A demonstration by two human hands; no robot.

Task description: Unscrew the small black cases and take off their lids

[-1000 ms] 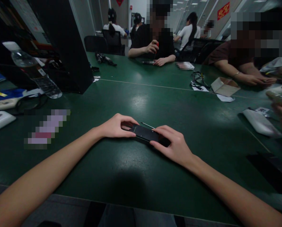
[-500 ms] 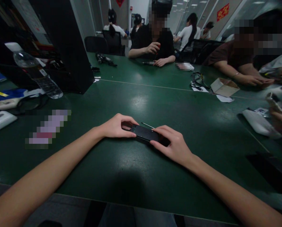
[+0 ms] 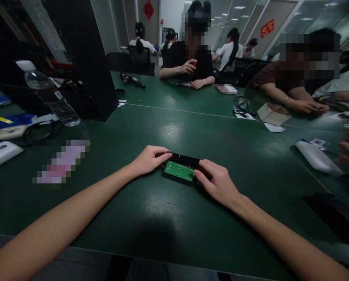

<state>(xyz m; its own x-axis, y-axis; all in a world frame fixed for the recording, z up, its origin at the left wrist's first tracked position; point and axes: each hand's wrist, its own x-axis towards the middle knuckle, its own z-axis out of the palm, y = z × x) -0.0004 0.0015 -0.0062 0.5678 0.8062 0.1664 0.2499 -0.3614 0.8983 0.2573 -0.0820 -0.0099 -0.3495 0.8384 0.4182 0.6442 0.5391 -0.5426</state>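
In the head view, the left hand [image 3: 148, 159] pinches the left end of a black cover [image 3: 183, 158], its thumb on the near face and its fingers behind, with little gap between them. The right hand [image 3: 218, 177] curves around the right end of the black case [image 3: 177, 180], thumb parted from the fingers: the thumb tip lies at the right end of the green circuit board [image 3: 178, 169], while the fingers reach to the cover's right end. Whether those fingertips press on the cover or on the case is hidden.

Both forearms come in from the lower corners and slant inward, so the hands face each other with the wrists low over the green table [image 3: 127, 218]. The case sits between them at the middle of the table, and the cover stands tilted up along its far side. The case is open toward the camera, with the circuit board lying inside it.

Farther off to the right stands an open beige box [image 3: 268, 114]; its contents cannot be made out. At the left, a capped clear bottle [image 3: 56, 99] leans beside a black shelf unit [image 3: 86, 74] with various items inside
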